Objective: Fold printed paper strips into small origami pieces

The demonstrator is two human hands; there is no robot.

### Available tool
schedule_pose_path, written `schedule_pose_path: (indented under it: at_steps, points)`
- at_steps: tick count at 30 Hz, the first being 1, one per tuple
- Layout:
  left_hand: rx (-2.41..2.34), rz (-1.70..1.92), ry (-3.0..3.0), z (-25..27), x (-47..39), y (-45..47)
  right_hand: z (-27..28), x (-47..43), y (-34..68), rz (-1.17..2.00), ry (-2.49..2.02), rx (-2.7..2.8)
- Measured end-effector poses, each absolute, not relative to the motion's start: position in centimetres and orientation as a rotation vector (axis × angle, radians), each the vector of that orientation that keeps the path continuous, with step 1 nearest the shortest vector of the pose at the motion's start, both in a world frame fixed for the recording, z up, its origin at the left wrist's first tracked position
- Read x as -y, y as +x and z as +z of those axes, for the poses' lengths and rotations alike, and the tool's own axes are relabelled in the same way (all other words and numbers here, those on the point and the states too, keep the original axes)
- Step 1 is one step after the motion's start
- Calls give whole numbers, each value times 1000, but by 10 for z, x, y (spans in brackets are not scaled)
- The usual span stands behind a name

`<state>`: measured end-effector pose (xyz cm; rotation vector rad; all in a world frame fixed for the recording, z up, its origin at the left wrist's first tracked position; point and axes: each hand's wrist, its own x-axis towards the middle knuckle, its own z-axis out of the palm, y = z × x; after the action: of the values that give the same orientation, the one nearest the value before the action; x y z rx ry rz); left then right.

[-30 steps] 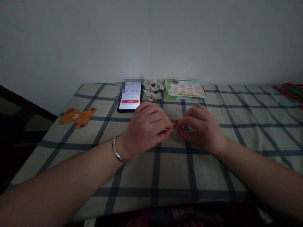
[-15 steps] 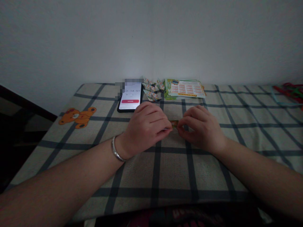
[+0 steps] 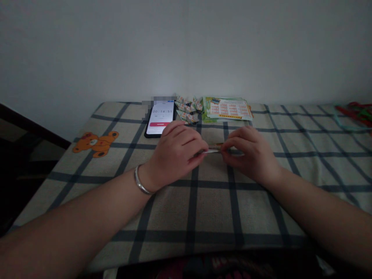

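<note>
Between my two hands a narrow folded strip of printed paper (image 3: pixel 214 147) is held just above the checked cloth, its white edge facing me. My left hand (image 3: pixel 181 149), with a silver bangle at the wrist, pinches the strip's left end. The other end is pinched between the thumb and fingers of my right hand (image 3: pixel 250 153). My fingers hide both ends of the paper. Beyond my left hand lie several folded paper pieces (image 3: pixel 187 110) with similar print. A stack of printed paper sheets (image 3: pixel 229 108) lies to the right of them, close to the wall.
A phone (image 3: pixel 159 119) showing a running timer lies behind my left hand. An orange teddy bear figure (image 3: pixel 95 143) is at the table's left side. Red and green items (image 3: pixel 357 116) sit at the far right. The checked tablecloth (image 3: pixel 212 209) covers the table, which meets a wall.
My hands have moved slightly apart, so more of the paper strip shows between them. Its white edge has turned into view. The things at the back have stayed in place.
</note>
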<state>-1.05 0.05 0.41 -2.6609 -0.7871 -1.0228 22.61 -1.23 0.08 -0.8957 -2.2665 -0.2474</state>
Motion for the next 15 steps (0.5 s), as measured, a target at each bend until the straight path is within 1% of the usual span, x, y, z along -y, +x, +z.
schedule_pose_path:
  at_steps: [7,15]
  points:
    - [990,-1155,-2725,1,-9,-13,2,3,237,-129,-943,2153]
    - [974,-1188,-2719,2,-10,-15,-3,-1,239,-52,-941,2176]
